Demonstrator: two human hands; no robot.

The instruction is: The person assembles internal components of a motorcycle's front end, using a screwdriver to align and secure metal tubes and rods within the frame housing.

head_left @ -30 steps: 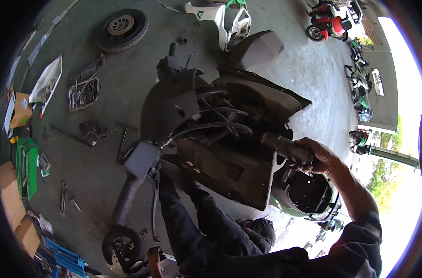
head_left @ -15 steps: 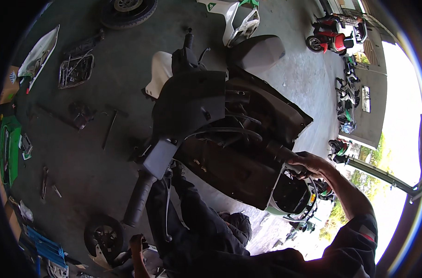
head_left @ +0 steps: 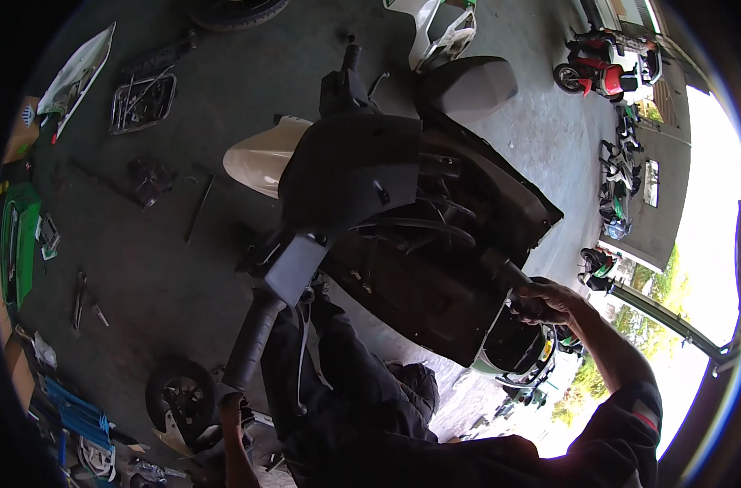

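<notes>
A partly stripped scooter fills the middle, its dark handlebar cover (head_left: pixel 346 167) on top. My right hand (head_left: pixel 549 302) is closed around the end of a dark tube-like part (head_left: pixel 503 272) beside the open body; what its fingers wrap is partly hidden. My left hand (head_left: pixel 232 407) is at the lower end of the black handlebar grip (head_left: pixel 255 342), close to it or touching; its fingers are too dark to read. A brake lever (head_left: pixel 304 358) runs beside that grip. From under the cover juts a cream front fender (head_left: pixel 260 156). Loose cables (head_left: pixel 419 221) show inside the black body panels (head_left: pixel 419 301).
A dark seat (head_left: pixel 472 88) sits beyond the body. Around the floor are a metal tray of parts (head_left: pixel 143 104), a T-shaped tool (head_left: pixel 199 210), a green panel (head_left: pixel 19 244) and a wheel (head_left: pixel 179 398). A red scooter (head_left: pixel 602 77) stands far right.
My left hand has come up to the end of the handlebar grip. The fender has swung into fuller view on the left. The whole view has shifted slightly; my right hand keeps its hold.
</notes>
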